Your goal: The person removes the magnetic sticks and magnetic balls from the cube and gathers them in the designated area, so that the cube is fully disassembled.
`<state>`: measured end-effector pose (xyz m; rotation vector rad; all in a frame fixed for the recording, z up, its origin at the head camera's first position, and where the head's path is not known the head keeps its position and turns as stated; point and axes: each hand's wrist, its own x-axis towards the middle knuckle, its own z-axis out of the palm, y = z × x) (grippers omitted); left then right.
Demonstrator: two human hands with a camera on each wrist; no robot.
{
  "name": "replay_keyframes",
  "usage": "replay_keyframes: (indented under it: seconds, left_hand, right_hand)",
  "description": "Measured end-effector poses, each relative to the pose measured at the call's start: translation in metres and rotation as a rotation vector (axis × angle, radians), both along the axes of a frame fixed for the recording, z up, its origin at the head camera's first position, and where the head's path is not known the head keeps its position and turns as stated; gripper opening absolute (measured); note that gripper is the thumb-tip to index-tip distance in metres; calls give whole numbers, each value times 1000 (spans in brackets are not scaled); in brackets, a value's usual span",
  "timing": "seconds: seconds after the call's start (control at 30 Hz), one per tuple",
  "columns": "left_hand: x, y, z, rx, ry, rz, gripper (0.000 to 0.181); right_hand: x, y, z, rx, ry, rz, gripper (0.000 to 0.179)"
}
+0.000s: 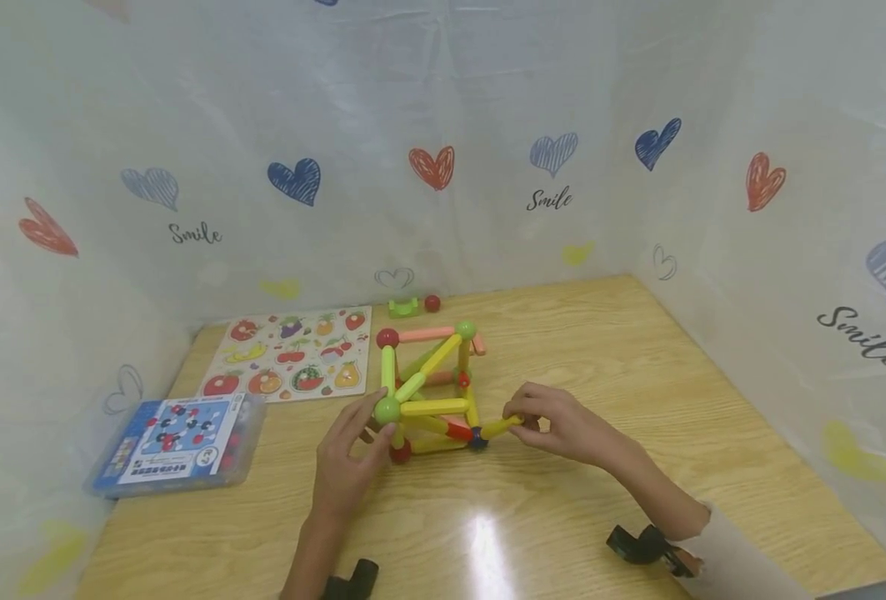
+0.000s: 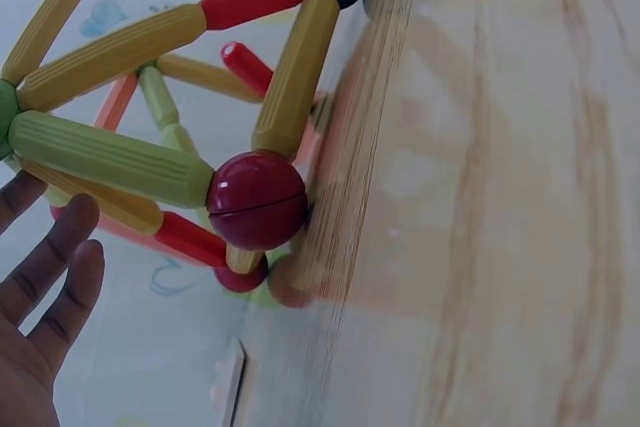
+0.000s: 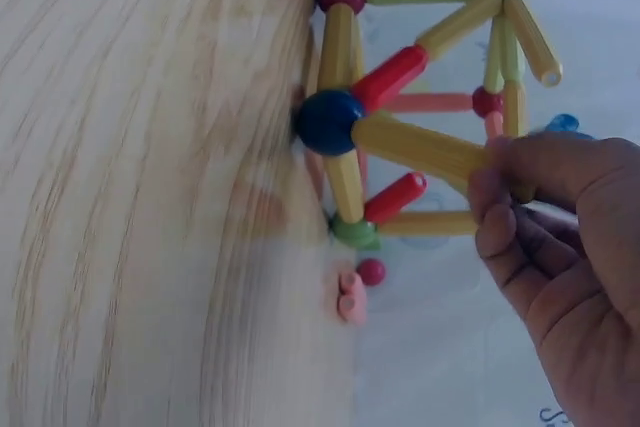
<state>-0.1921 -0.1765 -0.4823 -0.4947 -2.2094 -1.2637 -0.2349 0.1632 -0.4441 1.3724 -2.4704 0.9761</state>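
A frame of magnetic rods and balls stands on the table, its yellow rod (image 1: 435,407) running along the upper front edge. My left hand (image 1: 348,450) holds the green ball (image 1: 387,409) at the near left upper corner between thumb and fingers. In the left wrist view its other fingers (image 2: 70,277) are spread beside the rods. My right hand (image 1: 563,421) pinches the free end of a curved yellow rod (image 3: 420,150) between thumb and fingertips. That rod's other end meets the dark blue ball (image 3: 330,122) at the frame's low right corner. A red ball (image 2: 257,201) forms another bottom corner.
Left of the frame lies a fruit picture board (image 1: 262,354), with a blue-and-clear boxed set (image 1: 176,442) nearer me. Behind the frame are a small green piece (image 1: 403,307) and a loose red ball (image 1: 432,303). A printed curtain (image 1: 443,225) surrounds the wooden table (image 1: 563,517).
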Motion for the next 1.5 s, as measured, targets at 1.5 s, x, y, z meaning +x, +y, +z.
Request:
replay_keyframes:
  seconds: [1.5]
  left_hand:
    - [-2, -1, -4, -6, -1, -7, 53]
  right_hand:
    - [-122, -18, -37, 99, -126, -605, 22]
